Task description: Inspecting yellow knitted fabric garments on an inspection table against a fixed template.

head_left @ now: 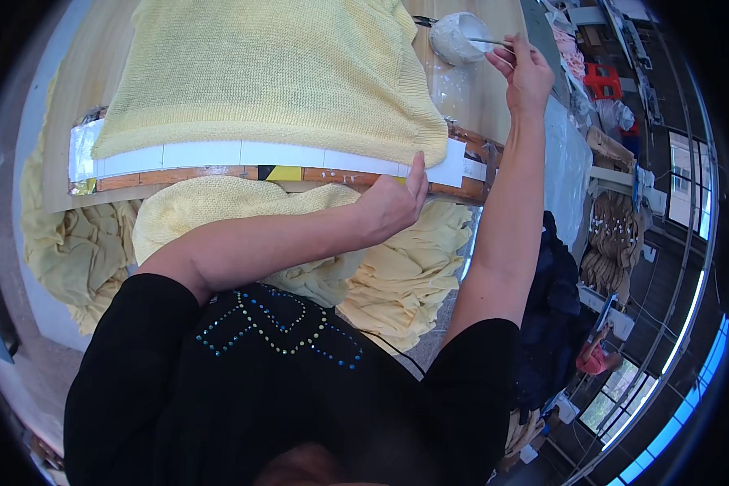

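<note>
A pale yellow knitted piece (pixel 267 73) lies spread over the table, its ribbed lower edge along a strip of white paper (pixel 283 155). My left hand (pixel 395 200) reaches across to the piece's lower right corner. Its index finger is stretched up against that edge, the other fingers are partly curled, and it holds nothing that I can see. At the far right, my right hand (pixel 529 74) pinches a thin stick (pixel 488 41). The stick's other end is in a white-smeared pot (pixel 455 39) with white stuff inside; the tip is hidden.
More yellow knitwear (pixel 405 279) hangs in heaps between me and the table's wooden edge (pixel 219 176). Dark scissor-like handles (pixel 424 21) lie beside the pot. Clear plastic sheeting (pixel 567 174) covers the right side. Beyond are a red stool (pixel 601 82) and a person in red (pixel 595 358).
</note>
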The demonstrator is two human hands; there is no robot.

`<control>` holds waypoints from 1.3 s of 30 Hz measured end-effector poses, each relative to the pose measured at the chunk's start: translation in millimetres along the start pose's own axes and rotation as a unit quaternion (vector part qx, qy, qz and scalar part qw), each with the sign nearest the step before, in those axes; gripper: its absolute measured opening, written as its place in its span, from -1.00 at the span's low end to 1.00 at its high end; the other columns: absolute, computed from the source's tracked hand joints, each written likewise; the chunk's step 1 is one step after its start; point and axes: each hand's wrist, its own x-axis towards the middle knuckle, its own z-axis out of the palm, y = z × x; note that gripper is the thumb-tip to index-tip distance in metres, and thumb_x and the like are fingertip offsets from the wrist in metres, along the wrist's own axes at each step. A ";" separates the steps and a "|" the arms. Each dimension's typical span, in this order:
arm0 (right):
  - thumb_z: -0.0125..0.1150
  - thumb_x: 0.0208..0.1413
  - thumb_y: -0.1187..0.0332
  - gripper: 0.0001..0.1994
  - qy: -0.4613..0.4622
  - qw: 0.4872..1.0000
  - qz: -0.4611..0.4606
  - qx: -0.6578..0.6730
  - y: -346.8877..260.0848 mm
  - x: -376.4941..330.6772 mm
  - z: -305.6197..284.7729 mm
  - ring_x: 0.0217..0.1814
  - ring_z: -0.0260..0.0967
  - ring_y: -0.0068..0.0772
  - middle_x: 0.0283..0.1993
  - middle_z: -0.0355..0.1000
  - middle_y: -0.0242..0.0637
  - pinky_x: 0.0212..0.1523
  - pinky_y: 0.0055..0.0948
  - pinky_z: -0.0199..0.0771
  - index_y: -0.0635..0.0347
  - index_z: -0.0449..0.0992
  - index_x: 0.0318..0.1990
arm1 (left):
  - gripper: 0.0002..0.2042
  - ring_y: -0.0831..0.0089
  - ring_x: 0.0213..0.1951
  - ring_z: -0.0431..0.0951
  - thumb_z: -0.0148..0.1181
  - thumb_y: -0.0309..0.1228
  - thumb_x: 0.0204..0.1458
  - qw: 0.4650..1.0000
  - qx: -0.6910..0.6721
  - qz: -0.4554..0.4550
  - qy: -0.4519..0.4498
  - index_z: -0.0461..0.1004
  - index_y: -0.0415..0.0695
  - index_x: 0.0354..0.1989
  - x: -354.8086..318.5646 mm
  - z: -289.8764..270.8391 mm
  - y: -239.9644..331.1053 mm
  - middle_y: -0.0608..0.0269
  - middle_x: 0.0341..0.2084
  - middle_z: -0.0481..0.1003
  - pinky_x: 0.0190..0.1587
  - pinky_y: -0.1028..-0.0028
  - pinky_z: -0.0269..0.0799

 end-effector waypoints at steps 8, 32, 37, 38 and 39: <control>-0.11 0.20 0.42 -0.86 0.150 0.962 -0.049 0.222 -5.6 -142.8 -8.7 -0.38 0.47 -0.25 -0.33 0.39 -0.07 -0.25 -0.25 0.59 0.36 0.28 -0.27 | -0.60 0.42 -0.56 0.46 -0.11 -0.44 -0.03 0.999 0.013 0.007 0.029 0.31 -0.46 -0.03 -0.8 3.9 -1.5 -0.57 -0.04 0.22 -0.69 0.50 0.21; 0.06 0.09 0.57 -0.90 -0.083 0.993 -0.078 -0.032 -11.2 -222.3 100.9 -0.32 0.45 -0.47 -0.31 0.42 -0.22 -0.22 -0.58 0.47 0.39 0.36 -0.23 | -0.76 0.26 -0.43 0.49 -0.09 -0.29 0.10 0.994 0.086 -0.052 0.050 0.41 -0.16 -0.21 10.7 102.1 42.9 0.15 -0.45 0.47 -0.31 0.34 0.46; 0.07 0.07 0.58 -0.92 -0.082 0.994 -0.065 -0.029 -24.7 -221.4 110.3 -0.32 0.46 -0.48 -0.35 0.43 -0.21 -0.23 -0.59 0.48 0.40 0.38 -0.27 | -0.72 0.26 -0.36 0.50 -0.05 -0.33 0.03 0.993 0.080 -0.063 0.064 0.40 -0.24 -0.16 10.5 82.0 44.3 0.08 -0.35 0.47 -0.44 0.37 0.40; 0.10 0.06 0.56 -0.92 -0.074 0.993 -0.089 0.001 -32.1 -224.7 117.5 -0.33 0.45 -0.53 -0.36 0.44 -0.24 -0.27 -0.62 0.45 0.37 0.40 -0.28 | -0.71 0.26 -0.35 0.50 -0.05 -0.33 0.02 0.992 0.083 -0.069 0.064 0.40 -0.26 -0.16 8.6 76.4 42.6 0.06 -0.33 0.47 -0.46 0.38 0.39; 0.12 0.05 0.53 -0.92 -0.066 0.991 -0.112 0.032 -38.3 -225.7 127.0 -0.34 0.45 -0.58 -0.37 0.45 -0.26 -0.30 -0.65 0.42 0.34 0.41 -0.30 | -0.70 0.26 -0.33 0.51 -0.04 -0.34 0.01 0.991 0.085 -0.077 0.063 0.39 -0.28 -0.15 6.9 71.2 39.6 0.05 -0.31 0.47 -0.49 0.39 0.38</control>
